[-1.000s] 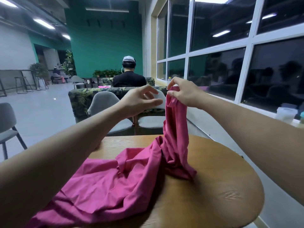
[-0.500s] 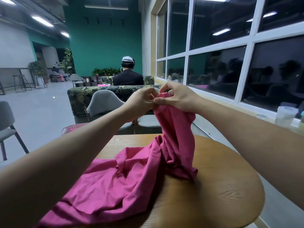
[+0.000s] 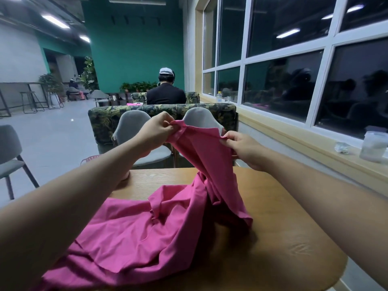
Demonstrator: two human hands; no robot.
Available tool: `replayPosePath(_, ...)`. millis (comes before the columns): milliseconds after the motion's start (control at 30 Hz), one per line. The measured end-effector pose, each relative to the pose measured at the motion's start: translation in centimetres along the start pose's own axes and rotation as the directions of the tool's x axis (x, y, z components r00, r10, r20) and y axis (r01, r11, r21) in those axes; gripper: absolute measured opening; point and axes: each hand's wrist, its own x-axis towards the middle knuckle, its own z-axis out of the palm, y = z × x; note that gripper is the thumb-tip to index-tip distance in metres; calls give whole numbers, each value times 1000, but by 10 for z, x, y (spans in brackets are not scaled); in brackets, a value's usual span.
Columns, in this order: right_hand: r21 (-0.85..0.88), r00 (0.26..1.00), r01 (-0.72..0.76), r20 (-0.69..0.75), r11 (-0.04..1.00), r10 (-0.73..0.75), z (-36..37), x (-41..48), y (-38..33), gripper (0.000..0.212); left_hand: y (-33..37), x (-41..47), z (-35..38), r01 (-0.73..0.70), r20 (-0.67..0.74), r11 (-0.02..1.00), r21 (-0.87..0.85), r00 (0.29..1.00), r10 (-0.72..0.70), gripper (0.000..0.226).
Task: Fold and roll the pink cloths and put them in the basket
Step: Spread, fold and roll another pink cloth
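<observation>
The left grip (image 3: 156,133) and the right grip (image 3: 243,148) each pinch the top hem of the pink cloth (image 3: 147,234), thumb closed against fingertips, with a short stretch of hem held taut between them above the far side of the desk (image 3: 294,238). From this raised edge the cloth hangs in a twisted column. The rest lies rumpled across the desk and trails off its near left edge.

Step in hand, as judged: opening the cloth out along one edge, before any fold is made. No fold or roll is yet visible.

The next move appears to call for sliding the grips apart along the hem to its corners, lifting to free the twist, then laying the cloth flat for the first fold.

A pink perforated rim beyond the left forearm may be the basket (image 3: 90,159). It is mostly hidden.
</observation>
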Motion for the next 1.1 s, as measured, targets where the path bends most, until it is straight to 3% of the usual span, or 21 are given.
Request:
replayPosePath(133, 71, 985, 66, -166, 995, -53, 6, 11, -5, 25, 4, -4, 0, -18, 72, 998, 56, 997, 14, 24)
replayPosePath(333, -237, 961, 185, -159, 954, -226, 15, 21, -29, 15, 33, -9, 25, -215, 268, 977, 4, 941, 206, 54)
replayPosePath(467, -285, 948, 235, -146, 929, -284, 25, 20, -45, 11, 36, -9, 38, -352, 254, 882, 312, 926, 279, 81)
replayPosePath(567, -327, 930, 242, -190, 913, -315, 27, 20, -48, 11, 25, -6, 38, -355, 191, 841, 409, 934, 302, 51)
replayPosePath(633, -310, 928, 237, -207, 921, -308, 30, 15, -47, 25, 22, -4, 32, -358, 139, 834, 420, 933, 331, 21)
replayPosePath(667, -286, 933, 233, -204, 929, -297, 32, 12, -44, 34, 22, -4, 27, -328, 112, 852, 408, 944, 310, 16)
replayPosePath(767, -179, 968, 211, -101, 961, -231, 43, -5, -33, 49, 26, -7, 14, -166, 48, 948, 270, 986, 159, 36)
replayPosePath(867, -300, 982, 181, -3, 937, -191, 54, -17, -7, 46, 25, -10, -1, -117, 2, 981, 152, 993, 118, 47)
replayPosePath(967, -404, 990, 115, -32, 908, -140, 62, -29, 25, 32, 20, -10, -16, -79, -52, 987, 137, 995, 87, 42)
replayPosePath(1100, -405, 996, 5, -84, 914, -43, 67, -38, 68, 22, 3, -5, -33, -32, -64, 993, 115, 997, 40, 32)
